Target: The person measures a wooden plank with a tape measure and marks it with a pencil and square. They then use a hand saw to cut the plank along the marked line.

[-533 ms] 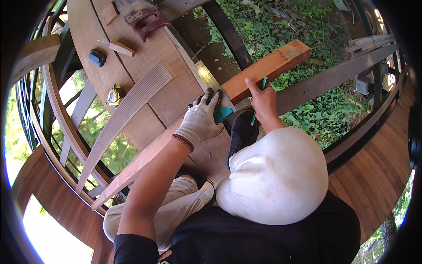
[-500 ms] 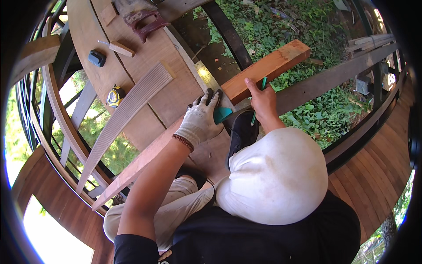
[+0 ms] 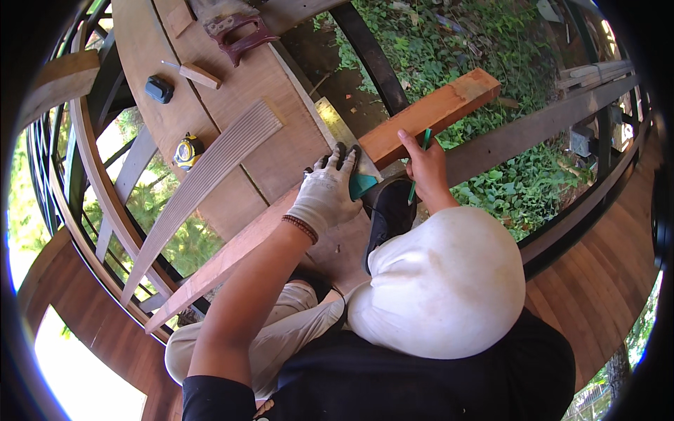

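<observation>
My left hand (image 3: 326, 189), in a pale glove with dark fingertips, grips a square with a teal stock (image 3: 361, 184) and metal blade, laid across timber. A reddish board (image 3: 449, 105) extends to the upper right from the blade. My right hand (image 3: 428, 168), bare, holds a green pencil (image 3: 427, 138) upright, with the thumb on the board's near side. A paler pinkish length of timber (image 3: 217, 266) runs from under my left hand to the lower left. A grooved, tapering slat (image 3: 203, 168) lies beside it on the plank platform (image 3: 154, 42).
A handsaw (image 3: 235, 38), loose tool with wooden handle (image 3: 200, 75), black case (image 3: 159, 88) and tape measure (image 3: 188, 151) lie on the platform. Dark beams (image 3: 533, 126) span an opening over leafy ground. A curved wooden deck (image 3: 583, 295) and railings surround me; my shoe (image 3: 390, 217) sits below the board.
The platform and tools appear slightly lower and further right in the picture, as the view shifts a little. My hands keep their hold on the square and pencil.
</observation>
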A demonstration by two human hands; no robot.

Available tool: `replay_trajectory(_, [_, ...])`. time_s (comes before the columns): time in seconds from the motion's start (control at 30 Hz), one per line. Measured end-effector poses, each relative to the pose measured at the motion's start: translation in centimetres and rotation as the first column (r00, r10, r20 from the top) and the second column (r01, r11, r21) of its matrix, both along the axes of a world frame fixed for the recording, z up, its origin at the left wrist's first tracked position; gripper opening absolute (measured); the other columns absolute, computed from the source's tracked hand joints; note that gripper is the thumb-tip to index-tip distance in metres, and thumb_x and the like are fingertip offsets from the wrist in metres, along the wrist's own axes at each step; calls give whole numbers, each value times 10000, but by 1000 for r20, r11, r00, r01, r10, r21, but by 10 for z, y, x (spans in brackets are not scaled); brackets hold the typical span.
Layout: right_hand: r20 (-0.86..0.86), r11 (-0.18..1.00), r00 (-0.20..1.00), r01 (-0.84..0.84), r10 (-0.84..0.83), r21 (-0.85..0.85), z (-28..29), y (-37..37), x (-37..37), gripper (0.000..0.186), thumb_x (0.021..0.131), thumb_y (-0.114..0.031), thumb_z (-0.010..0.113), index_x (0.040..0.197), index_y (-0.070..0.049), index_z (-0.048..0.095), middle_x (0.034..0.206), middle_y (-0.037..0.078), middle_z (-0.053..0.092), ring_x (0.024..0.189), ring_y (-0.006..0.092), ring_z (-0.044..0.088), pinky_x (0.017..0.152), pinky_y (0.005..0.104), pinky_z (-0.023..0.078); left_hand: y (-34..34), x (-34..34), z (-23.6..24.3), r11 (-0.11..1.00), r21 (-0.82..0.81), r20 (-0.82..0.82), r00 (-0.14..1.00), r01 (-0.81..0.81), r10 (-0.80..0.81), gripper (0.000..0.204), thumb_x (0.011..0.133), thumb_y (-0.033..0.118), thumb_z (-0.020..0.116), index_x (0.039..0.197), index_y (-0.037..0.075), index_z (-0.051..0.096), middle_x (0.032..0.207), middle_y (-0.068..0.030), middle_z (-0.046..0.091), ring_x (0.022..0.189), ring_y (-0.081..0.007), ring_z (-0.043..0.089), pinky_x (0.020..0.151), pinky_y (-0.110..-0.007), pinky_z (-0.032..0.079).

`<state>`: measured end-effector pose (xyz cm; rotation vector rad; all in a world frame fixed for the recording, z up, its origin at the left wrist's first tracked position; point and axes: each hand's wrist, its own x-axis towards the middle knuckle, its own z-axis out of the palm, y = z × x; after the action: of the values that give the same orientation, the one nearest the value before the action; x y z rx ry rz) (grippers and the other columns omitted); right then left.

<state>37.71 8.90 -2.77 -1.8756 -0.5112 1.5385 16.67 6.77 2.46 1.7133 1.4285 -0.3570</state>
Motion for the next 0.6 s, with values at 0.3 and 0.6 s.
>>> replay_trajectory(0.3, [20,969,978,-205,210,-141,15,7,30,414,932,-436,704,923,-30,627,681,85,633,414,52,411,388,227,275,-2,1,2,1000,0,-1,1000,-22,22,917,778,313,678,1577,93,285,1593,-282,290,1420,-473,368,1181,-522,318])
replay_trajectory(0.6, [391,782,887,-421,247,460,71,45,11,429,1066,-359,497,915,-7,690,644,11,571,541,88,482,538,269,428,-3,2,2,1000,-14,-23,999,-24,24,927,776,317,685,1584,116,277,1605,-247,291,1434,-458,355,1188,-544,300])
